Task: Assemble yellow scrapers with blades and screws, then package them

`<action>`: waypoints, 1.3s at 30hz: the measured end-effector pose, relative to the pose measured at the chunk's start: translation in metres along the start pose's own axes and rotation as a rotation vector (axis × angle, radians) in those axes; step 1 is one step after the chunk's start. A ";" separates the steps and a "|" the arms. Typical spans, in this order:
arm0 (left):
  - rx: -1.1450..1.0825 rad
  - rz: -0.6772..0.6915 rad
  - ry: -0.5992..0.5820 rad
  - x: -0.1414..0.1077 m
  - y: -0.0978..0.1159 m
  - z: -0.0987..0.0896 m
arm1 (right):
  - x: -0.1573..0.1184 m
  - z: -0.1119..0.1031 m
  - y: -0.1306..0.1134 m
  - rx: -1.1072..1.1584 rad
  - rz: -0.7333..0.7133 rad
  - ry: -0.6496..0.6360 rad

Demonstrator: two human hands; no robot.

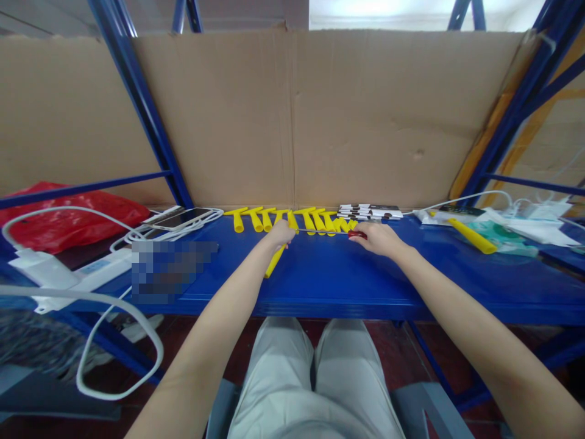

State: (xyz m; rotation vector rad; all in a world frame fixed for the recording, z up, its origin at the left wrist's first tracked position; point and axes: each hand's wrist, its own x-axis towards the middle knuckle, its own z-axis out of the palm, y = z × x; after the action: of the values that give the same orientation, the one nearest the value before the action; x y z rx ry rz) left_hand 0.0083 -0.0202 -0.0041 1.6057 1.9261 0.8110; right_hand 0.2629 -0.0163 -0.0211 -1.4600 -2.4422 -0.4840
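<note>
My left hand [280, 234] is closed around a yellow T-shaped piece [275, 262], whose tube-like handle sticks out below the fingers toward the front edge. In my right hand [378, 238] is a screwdriver [357, 235] with a dark red handle. Its thin metal shaft lies level and points left, reaching the yellow piece at my left hand; I cannot tell how exactly the tip meets it. Behind both hands runs a row of several similar yellow T-shaped pieces [238, 221], some partly hidden by my left hand. Small yellow parts [340, 224] lie just left of my right hand.
All this lies on a blue shelf [329, 280] with cardboard [365, 122] behind. Printed packets [365, 211] sit at the back. On the left are a red bag [73, 213], a phone [183, 219], a power strip [98, 274] and cables. Rightward lies another yellow piece [473, 236] among plastic bags.
</note>
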 end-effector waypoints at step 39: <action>0.013 -0.006 0.009 -0.003 0.002 -0.001 | 0.002 0.007 0.001 0.138 0.000 -0.054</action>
State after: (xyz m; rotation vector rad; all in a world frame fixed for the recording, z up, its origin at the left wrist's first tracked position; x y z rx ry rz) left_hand 0.0094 -0.0233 -0.0015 1.6057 1.9450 0.8060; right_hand 0.2626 -0.0113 -0.0259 -1.4337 -2.4630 -0.2727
